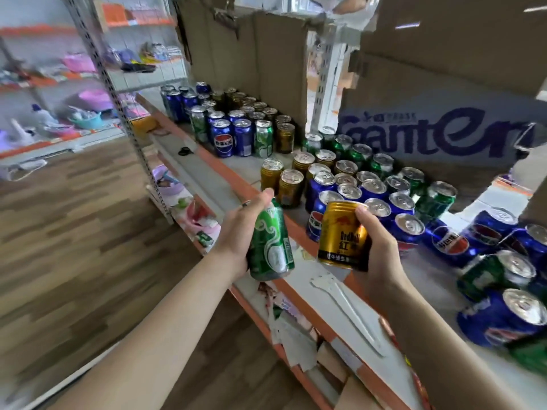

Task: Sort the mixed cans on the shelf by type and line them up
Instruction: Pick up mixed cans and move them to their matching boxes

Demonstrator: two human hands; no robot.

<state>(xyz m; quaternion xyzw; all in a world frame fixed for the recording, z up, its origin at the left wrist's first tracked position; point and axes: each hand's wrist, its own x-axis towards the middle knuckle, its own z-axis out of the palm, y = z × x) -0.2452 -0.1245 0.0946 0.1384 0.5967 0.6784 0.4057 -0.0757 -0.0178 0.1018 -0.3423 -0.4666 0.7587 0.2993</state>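
Both hands are loaded here. The left hand (236, 232) is wrapped round a green can (270, 241), tilted, just left of centre. The right hand (379, 244) is clamped on a gold can (343, 235) right beside it. Both cans hang over the front lip of the shelf (236, 170), near each other but not touching, and neither is set down yet.

My take on doing this step well: don't try to park both at once. The neat rows (242, 134) sit in the upper middle of the frame, with blue, green and gold lines running back toward the cardboard (266, 69). Gold is on the right side of that block and green is just left of it, so I'd put each can at the front end of its own line. Set one down upright with its base flat, nudge it till it touches the can behind, then do the other.

Watch the gold pair (281, 180) standing just above the left hand, and the packed cluster (370, 184) right of centre. A swinging wrist could easily knock those. The toppled cans (450, 241) toward the right edge look ready to roll, so I'd keep the right forearm off them. Labels facing out would be nice too.
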